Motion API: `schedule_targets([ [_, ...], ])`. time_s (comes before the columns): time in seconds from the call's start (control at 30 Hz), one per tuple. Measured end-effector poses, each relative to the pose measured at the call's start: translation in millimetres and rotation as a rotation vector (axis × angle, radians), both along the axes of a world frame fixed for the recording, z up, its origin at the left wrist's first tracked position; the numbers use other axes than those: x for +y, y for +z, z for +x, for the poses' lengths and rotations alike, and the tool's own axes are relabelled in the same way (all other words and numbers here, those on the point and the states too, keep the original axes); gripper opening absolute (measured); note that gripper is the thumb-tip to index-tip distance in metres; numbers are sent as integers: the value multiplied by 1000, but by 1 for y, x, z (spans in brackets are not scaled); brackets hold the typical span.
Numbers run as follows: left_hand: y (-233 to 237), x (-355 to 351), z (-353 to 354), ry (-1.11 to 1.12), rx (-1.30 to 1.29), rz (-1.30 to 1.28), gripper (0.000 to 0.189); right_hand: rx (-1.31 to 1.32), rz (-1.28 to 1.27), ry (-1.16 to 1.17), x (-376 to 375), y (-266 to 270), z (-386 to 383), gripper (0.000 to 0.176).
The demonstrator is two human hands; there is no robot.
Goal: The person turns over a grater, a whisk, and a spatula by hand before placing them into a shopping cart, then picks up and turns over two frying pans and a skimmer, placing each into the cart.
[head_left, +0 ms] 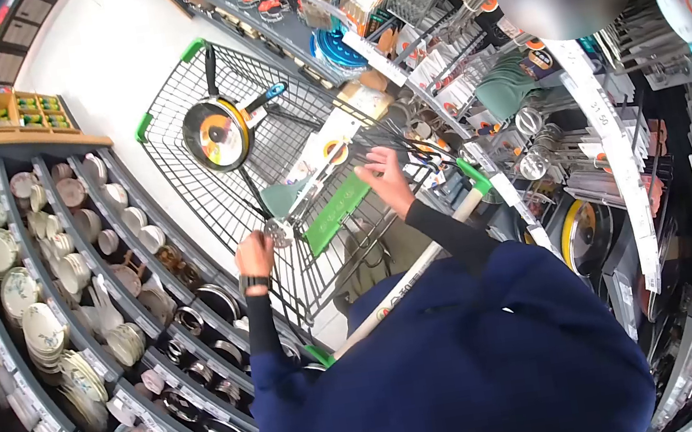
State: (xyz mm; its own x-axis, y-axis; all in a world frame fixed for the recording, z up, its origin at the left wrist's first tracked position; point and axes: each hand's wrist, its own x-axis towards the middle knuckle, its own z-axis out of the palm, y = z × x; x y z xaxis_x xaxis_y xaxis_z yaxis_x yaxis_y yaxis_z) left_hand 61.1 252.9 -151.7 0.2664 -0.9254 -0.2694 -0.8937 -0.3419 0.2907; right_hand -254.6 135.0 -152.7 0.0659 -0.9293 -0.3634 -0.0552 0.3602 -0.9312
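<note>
My left hand [254,255] is closed beside the left side of the shopping cart. At its fingers is a shiny utensil [279,233] with a rounded end; I cannot make out its exact kind. A grey-green turner-like utensil [279,200] lies close by, over the cart. My right hand [387,178] hovers above the cart's green flap [331,222], fingers apart and nothing visible in them. In the cart [163,109] lies a dark frying pan [197,131] with a yellow-rimmed label, next to a handle with a blue tag [275,91].
The cart's pale handlebar [392,293] crosses before my body. Shelves of bowls and plates [43,325] line the left. Racks of hanging kitchen utensils [514,86] stand close on the right, with another pan [583,236] lower down. White floor [100,38] stretches ahead.
</note>
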Motion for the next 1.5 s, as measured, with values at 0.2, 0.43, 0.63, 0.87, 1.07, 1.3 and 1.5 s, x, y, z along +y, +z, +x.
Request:
schedule_targets([
  [0.2, 105, 36, -34, -24, 122, -92, 20, -380, 213, -44, -7, 44, -35, 65],
  [0.43, 139, 38, -116, -24, 326, -86, 18, -892, 176, -241, 9, 106, -116, 34],
  [0.63, 176, 32, -209, -73, 497, -41, 12, -837, 85, -452, 54, 130, -226, 39],
  [0.87, 136, 67, -309, -244, 696, -53, 14, -805, -157, -553, 87, 168, -315, 46],
  [1.07, 115, 87, -364, -148, 924, 237, 14, -738, -247, -683, 98, 168, -338, 34],
  [1.3, 93, 84, -381, -120, 995, 334, 15, -699, -270, -557, 99, 173, -342, 36],
  [1.5, 57, 84, -388, -83, 1118, 418, 17, -512, -259, -562, 104, 176, -338, 32],
])
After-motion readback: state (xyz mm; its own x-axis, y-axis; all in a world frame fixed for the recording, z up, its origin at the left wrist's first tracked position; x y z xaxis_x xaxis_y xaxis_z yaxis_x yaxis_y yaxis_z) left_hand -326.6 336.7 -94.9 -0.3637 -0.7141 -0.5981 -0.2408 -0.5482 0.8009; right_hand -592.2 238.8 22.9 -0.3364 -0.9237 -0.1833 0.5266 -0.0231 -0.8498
